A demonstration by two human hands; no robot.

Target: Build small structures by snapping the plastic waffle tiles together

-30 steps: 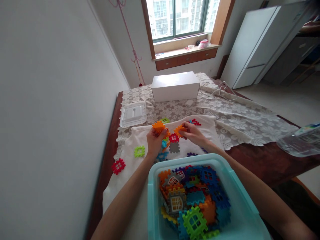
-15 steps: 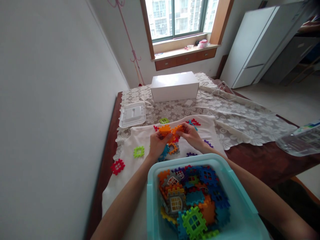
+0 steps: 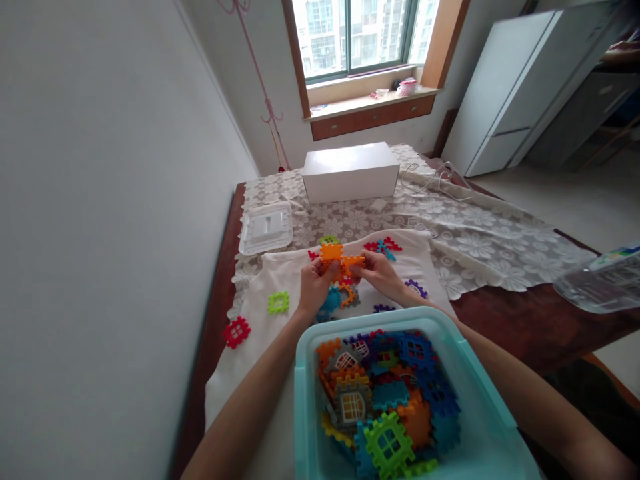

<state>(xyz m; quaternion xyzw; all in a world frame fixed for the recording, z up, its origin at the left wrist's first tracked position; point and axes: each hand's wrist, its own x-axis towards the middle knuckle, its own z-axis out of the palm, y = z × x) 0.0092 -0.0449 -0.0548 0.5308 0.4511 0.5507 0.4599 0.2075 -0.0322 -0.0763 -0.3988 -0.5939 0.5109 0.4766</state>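
Orange interlocking building pieces (image 3: 331,253) with notched edges are held up over the white cloth. My left hand (image 3: 316,283) is closed on their left part, thumb across the front. With its fingers pinched, my right hand (image 3: 379,270) grips the orange piece on the right (image 3: 353,265). How firmly the pieces are joined I cannot tell. Just below lie a blue piece (image 3: 330,301) and an orange-and-grey piece (image 3: 349,295), partly hidden by the hands. A turquoise bin (image 3: 303,400) full of mixed building pieces (image 3: 389,443) stands in front of me, between my forearms.
Loose pieces lie around: green (image 3: 278,303), red (image 3: 237,332), purple (image 3: 416,288). A clear plastic lid (image 3: 267,229) and a white box (image 3: 351,175) stand farther back on the lace tablecloth (image 3: 475,233). The wall (image 3: 115,200) is close on the left; a transparent container (image 3: 600,283) is at right.
The orange pieces have been turned, so one now stands upright above my left thumb. My right hand has shifted slightly down, with its orange piece closer against the others.
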